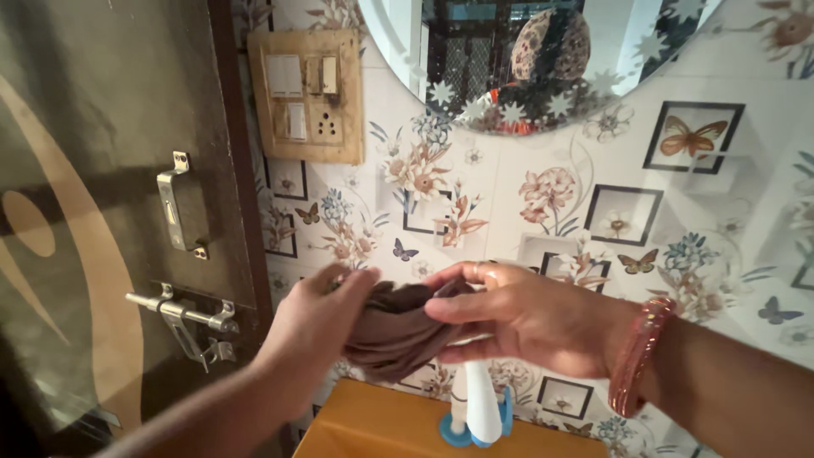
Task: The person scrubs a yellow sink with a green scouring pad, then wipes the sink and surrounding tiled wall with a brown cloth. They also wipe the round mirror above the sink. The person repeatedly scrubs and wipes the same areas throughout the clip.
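Both hands are bunching a soft brown cloth (398,331) before the flowered tile wall (543,195), the left hand (318,318) and right hand (530,318) each clamping fingers on an end, and it looks light, limp, easiest gathered by its folds.

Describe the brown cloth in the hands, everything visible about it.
The brown cloth is a soft, plain, dull brown fabric, bunched into loose folds and creases. It hangs in the air in front of the floral tiled wall, above an orange surface. The left hand grips its left side, and the right hand pinches its upper right edge with fingers and thumb. Its full shape and size stay hidden.
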